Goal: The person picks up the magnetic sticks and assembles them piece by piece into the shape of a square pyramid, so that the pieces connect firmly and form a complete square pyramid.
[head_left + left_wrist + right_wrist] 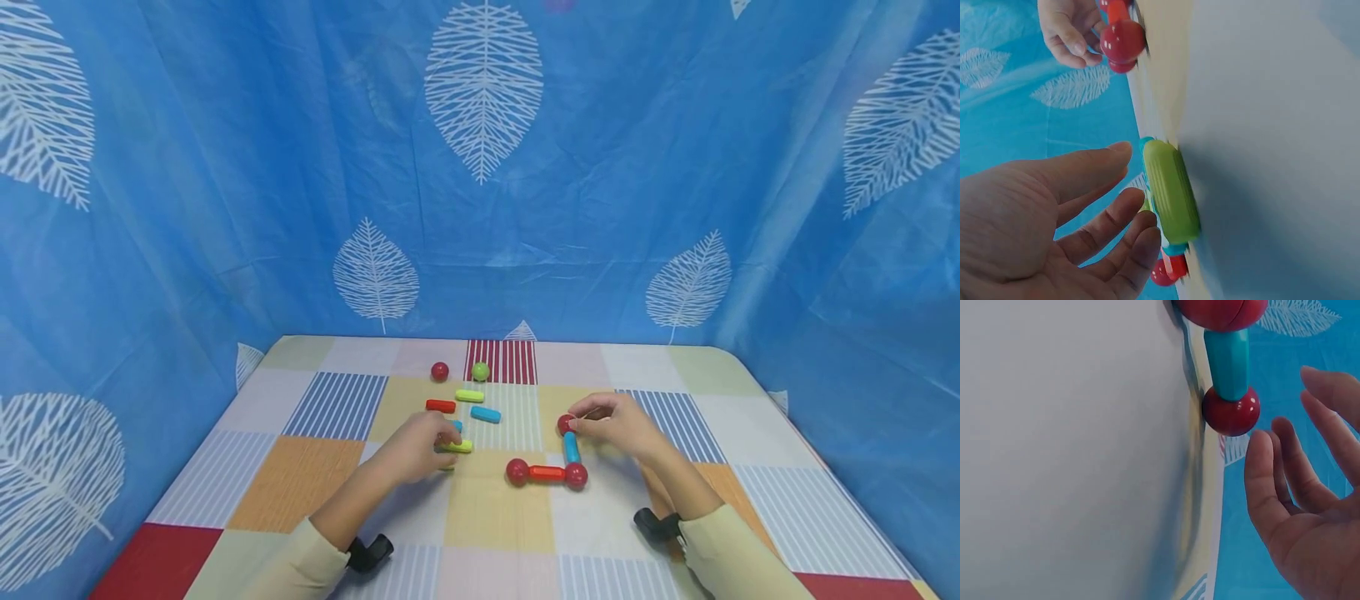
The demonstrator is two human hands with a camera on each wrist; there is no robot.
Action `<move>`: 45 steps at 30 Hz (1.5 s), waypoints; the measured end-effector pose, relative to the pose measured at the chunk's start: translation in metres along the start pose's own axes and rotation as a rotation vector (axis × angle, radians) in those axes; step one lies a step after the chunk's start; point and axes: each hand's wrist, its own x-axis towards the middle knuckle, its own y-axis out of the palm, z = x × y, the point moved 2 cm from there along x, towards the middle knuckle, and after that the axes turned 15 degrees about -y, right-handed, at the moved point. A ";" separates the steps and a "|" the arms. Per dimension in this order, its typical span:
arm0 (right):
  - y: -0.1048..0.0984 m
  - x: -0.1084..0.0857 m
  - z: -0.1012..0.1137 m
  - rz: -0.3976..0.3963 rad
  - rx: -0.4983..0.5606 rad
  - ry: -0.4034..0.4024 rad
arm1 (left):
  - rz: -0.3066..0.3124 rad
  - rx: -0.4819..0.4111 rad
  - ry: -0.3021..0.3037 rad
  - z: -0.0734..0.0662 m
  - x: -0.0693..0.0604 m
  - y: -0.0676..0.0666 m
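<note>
My left hand (418, 448) hovers over several short rods, with a yellow-green rod (460, 447) and a partly hidden blue rod (457, 426) beside its fingers. In the left wrist view, thumb and fingers are spread apart just short of a green rod (1171, 192). My right hand (621, 423) is at a red ball (566, 424) on the end of a blue rod (572, 448). The right wrist view shows loosely bent fingers next to that ball (1231, 411), not gripping it. A second red ball (576, 476) joins this rod to a red rod (547, 474), which ends in another red ball (517, 472).
Farther back lie a loose red ball (440, 372), a green ball (480, 371), a yellow-green rod (469, 396), a red rod (441, 406) and a blue rod (486, 414). A patchwork cloth (495, 533) covers the table, with a blue curtain (525, 250) around it.
</note>
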 end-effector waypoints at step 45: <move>0.010 0.013 -0.027 0.108 0.066 0.071 | 0.074 -0.091 0.013 0.041 0.000 0.010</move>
